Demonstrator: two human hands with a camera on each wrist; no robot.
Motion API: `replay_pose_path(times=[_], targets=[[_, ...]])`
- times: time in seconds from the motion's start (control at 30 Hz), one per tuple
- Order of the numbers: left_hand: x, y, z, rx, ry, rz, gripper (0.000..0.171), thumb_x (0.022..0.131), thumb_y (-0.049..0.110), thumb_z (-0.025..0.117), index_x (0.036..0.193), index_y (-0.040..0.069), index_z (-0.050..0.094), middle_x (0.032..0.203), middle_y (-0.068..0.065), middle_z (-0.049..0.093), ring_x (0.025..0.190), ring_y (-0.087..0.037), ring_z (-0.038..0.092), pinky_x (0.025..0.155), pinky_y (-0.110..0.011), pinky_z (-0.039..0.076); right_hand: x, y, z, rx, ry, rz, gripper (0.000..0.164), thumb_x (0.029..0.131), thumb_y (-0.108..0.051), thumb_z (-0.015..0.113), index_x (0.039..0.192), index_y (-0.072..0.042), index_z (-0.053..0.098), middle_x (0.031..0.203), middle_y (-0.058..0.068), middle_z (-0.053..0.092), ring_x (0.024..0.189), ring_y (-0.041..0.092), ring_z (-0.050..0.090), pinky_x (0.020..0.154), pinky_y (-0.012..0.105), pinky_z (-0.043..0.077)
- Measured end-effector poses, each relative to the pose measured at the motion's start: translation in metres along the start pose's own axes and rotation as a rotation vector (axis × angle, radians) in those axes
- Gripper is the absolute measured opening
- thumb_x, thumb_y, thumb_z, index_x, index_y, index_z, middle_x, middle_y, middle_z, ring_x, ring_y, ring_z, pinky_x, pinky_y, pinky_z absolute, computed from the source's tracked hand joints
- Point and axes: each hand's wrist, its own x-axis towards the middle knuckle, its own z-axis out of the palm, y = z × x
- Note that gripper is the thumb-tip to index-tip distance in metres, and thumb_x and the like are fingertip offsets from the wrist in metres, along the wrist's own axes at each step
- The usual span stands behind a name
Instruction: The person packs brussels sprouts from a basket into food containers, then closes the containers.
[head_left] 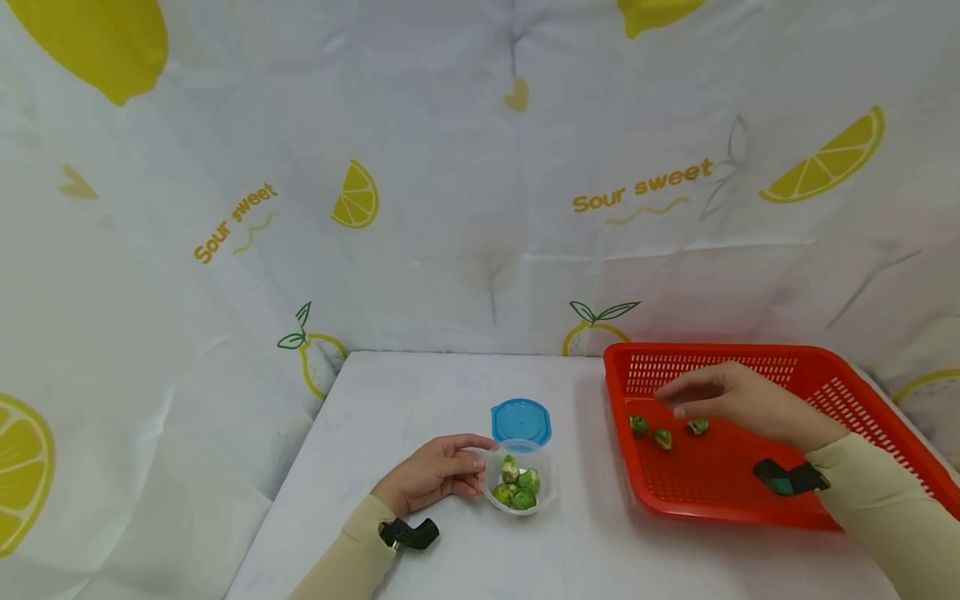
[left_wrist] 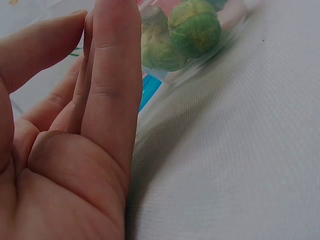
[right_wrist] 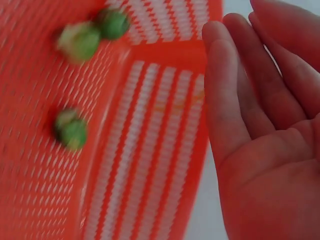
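Observation:
In the head view my left hand (head_left: pixel 442 473) pinches the left rim of a small clear plastic container (head_left: pixel 555 479). Several Brussels sprouts (head_left: pixel 522 498) lie inside it; the left wrist view shows a round green one (left_wrist: pixel 194 29) close up through the clear wall. My right hand (head_left: pixel 750 406) hovers over the red plastic basket (head_left: pixel 720 492), fingers slightly bent, holding nothing. Below it, three Brussels sprouts (head_left: pixel 662 438) rest on the basket floor near its left side. The right wrist view shows those sprouts (right_wrist: pixel 80 42) apart from the hand (right_wrist: pixel 270 115).
Behind the container lies a blue lid (head_left: pixel 521 421), flat on the white table (head_left: pixel 420 392). The basket's raised slotted walls stand around the sprouts on the right side. A lemon-print cloth (head_left: pixel 465 167) hangs behind the table and along its left.

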Motion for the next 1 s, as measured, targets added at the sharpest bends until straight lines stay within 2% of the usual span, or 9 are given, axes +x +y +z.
replay_pose_path(times=[0.2, 0.37, 0.57, 0.7, 0.9, 1.0], targets=[[0.0, -0.002, -0.001, -0.001, 0.011, -0.006, 0.052, 0.109, 0.015, 0.066, 0.158, 0.006, 0.05, 0.098, -0.003, 0.075, 0.085, -0.01, 0.076, 0.081, -0.024, 0.066, 0.001, 0.033, -0.015, 0.032, -0.044, 0.04, 0.045, 0.101, -0.027, 0.077, 0.142, -0.01, 0.071, 0.138, 0.011, 0.074, 0.112, 0.006, 0.072, 0.091, 0.026, 0.062], [0.0, -0.004, -0.004, -0.001, 0.023, -0.013, 0.051, 0.11, 0.013, 0.063, 0.159, 0.005, 0.049, 0.098, -0.003, 0.075, 0.084, -0.01, 0.076, 0.081, -0.024, 0.066, 0.005, 0.055, -0.02, 0.014, -0.047, 0.078, 0.046, 0.102, -0.026, 0.076, 0.143, -0.004, 0.07, 0.137, 0.014, 0.075, 0.114, 0.017, 0.072, 0.091, 0.03, 0.062], [-0.001, -0.005, -0.005, -0.011, 0.024, -0.021, 0.05, 0.11, 0.014, 0.063, 0.158, 0.006, 0.05, 0.097, -0.002, 0.075, 0.084, -0.01, 0.076, 0.081, -0.024, 0.066, 0.01, 0.078, -0.022, -0.019, -0.043, 0.129, 0.047, 0.102, -0.026, 0.076, 0.142, -0.002, 0.07, 0.137, 0.017, 0.074, 0.119, 0.028, 0.07, 0.098, 0.045, 0.062], [-0.001, -0.005, -0.004, -0.01, 0.018, -0.017, 0.05, 0.111, 0.013, 0.062, 0.158, 0.005, 0.05, 0.097, -0.002, 0.075, 0.084, -0.01, 0.076, 0.081, -0.024, 0.066, 0.012, 0.088, -0.022, -0.023, -0.055, 0.131, 0.046, 0.102, -0.024, 0.076, 0.141, -0.001, 0.069, 0.136, 0.019, 0.074, 0.121, 0.031, 0.07, 0.101, 0.056, 0.061], [0.001, -0.004, -0.003, 0.0, 0.018, -0.013, 0.049, 0.11, 0.014, 0.063, 0.157, 0.006, 0.051, 0.098, -0.002, 0.075, 0.085, -0.01, 0.075, 0.081, -0.024, 0.066, 0.014, 0.095, -0.023, 0.007, -0.088, 0.127, 0.045, 0.101, -0.02, 0.076, 0.141, 0.0, 0.069, 0.137, 0.019, 0.074, 0.119, 0.028, 0.072, 0.099, 0.048, 0.06], [0.002, -0.003, -0.002, 0.006, 0.017, -0.013, 0.049, 0.11, 0.014, 0.063, 0.157, 0.006, 0.051, 0.098, -0.002, 0.075, 0.084, -0.01, 0.076, 0.082, -0.024, 0.066, 0.016, 0.096, -0.023, 0.013, -0.098, 0.127, 0.045, 0.1, -0.019, 0.076, 0.141, 0.0, 0.07, 0.136, 0.019, 0.074, 0.119, 0.028, 0.072, 0.101, 0.051, 0.06]])
